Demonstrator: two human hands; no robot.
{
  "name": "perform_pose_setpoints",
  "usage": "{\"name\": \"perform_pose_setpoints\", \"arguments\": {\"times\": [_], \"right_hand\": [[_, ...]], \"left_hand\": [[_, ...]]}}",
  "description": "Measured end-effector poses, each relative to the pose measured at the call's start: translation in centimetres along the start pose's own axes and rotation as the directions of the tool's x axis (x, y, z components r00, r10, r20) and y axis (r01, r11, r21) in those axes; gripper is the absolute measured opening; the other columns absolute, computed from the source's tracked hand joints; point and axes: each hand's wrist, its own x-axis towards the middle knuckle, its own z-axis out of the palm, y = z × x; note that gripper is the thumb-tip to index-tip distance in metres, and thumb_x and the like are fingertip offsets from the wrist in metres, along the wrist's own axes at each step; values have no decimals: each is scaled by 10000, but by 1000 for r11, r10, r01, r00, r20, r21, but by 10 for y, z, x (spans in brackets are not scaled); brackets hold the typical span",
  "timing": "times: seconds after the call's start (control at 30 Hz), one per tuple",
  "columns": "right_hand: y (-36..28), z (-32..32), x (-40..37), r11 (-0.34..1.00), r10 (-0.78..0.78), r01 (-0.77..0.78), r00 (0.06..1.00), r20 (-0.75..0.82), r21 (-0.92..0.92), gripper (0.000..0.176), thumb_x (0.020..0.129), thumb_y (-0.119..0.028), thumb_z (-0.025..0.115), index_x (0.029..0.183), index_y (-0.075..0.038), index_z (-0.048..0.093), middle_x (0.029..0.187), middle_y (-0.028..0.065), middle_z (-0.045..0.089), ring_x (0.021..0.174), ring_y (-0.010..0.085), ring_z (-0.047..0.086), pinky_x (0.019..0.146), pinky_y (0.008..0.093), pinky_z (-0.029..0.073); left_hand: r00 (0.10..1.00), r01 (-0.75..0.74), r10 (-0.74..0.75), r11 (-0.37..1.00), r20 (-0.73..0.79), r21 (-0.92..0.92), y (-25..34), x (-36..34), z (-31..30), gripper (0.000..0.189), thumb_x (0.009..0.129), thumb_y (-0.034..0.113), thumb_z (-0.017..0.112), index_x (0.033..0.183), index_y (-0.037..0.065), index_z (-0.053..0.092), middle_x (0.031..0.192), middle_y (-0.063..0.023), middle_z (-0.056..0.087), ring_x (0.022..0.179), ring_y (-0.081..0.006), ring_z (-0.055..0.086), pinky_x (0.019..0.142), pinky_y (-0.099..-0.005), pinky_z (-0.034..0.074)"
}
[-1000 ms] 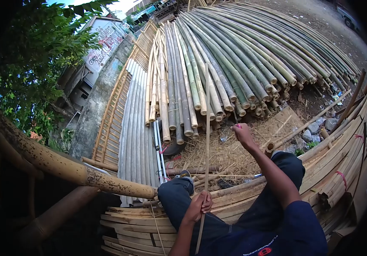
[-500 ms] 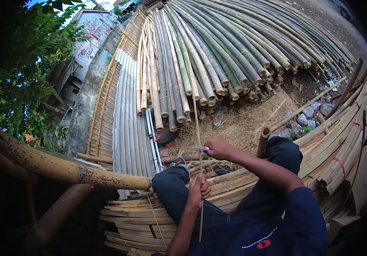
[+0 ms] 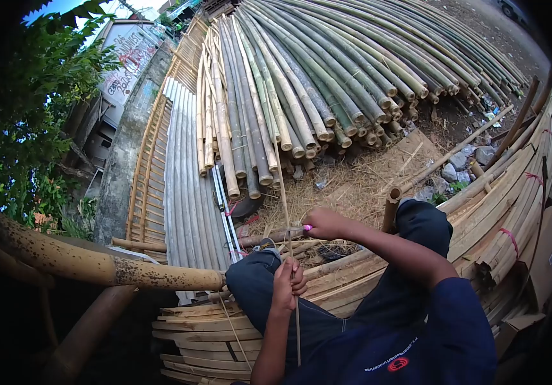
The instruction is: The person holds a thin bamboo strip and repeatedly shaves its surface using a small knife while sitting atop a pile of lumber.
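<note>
Faces a broad stack of bamboo poles (image 3: 327, 77) at twelve o'clock. Grips the thin bamboo strip (image 3: 284, 199) low with the left hand (image 3: 287, 282), near six. Has drawn the right hand (image 3: 326, 223) back from one o'clock, closed on a pink-handled knife (image 3: 295, 229) (blade across the strip): likely another shaving pass.

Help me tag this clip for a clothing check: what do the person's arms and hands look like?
The left hand and the right hand are bare: no gloves, no ring or watch visible. Forearms are uncovered. The right arm has a short dark navy sleeve; the shirt carries a round red logo under small white lettering. The left sleeve is out of view.
</note>
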Motion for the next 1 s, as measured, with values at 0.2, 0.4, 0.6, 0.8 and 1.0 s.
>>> {"name": "perform_pose_setpoints", "arguments": {"times": [0.2, 0.4, 0.6, 0.8, 1.0], "right_hand": [[-34, 18, -6, 973, -121, 131, 991, 66, -191, 218, 724, -266, 555, 683, -59, 614, 604, 197, 583, 586, 394, 588, 549, 477, 461], [20, -22, 24, 880, 397, -463, 841, -368, -108, 266, 784, -268, 529, 703, -56, 667, 659, 199, 616, 652, 385, 619, 611, 483, 490], [64, -108, 9, 838, 526, -506, 651, -548, 204, 321, 767, -265, 502, 671, 28, 593, 654, 241, 575, 640, 394, 592, 589, 475, 436], [-15, -12, -1, 988, 118, -120, 992, -34, -96, 251, 728, -253, 536, 639, -36, 624, 628, 200, 592, 631, 396, 593, 624, 489, 477], [-5, -32, 13, 929, 273, -321, 931, -243, -186, 259, 753, -255, 529, 660, -42, 642, 668, 201, 609, 672, 402, 606, 623, 500, 484]], "left_hand": [[993, -86, 97, 986, -71, 144, -14, 1, 4, 321, 988, 382, 396, 807, 118, 372, 520, 52, 226, 387, -33, 178, 342, -195, 127], [998, -25, 29, 997, -51, 80, -21, -18, 12, 322, 988, 380, 395, 794, 123, 378, 515, 55, 229, 390, -29, 174, 342, -190, 138], [996, 83, -83, 996, -8, 9, -26, -29, -4, 320, 995, 365, 381, 793, 117, 375, 515, 50, 237, 395, -35, 175, 341, -191, 152], [998, -30, 39, 987, -53, 155, -3, -4, 9, 316, 993, 362, 386, 800, 113, 369, 539, 45, 261, 406, -28, 194, 350, -187, 159], [995, -44, 72, 945, -74, 325, -23, -15, 16, 310, 1004, 344, 353, 810, 103, 361, 566, 31, 280, 426, -45, 236, 363, -208, 181]]}}
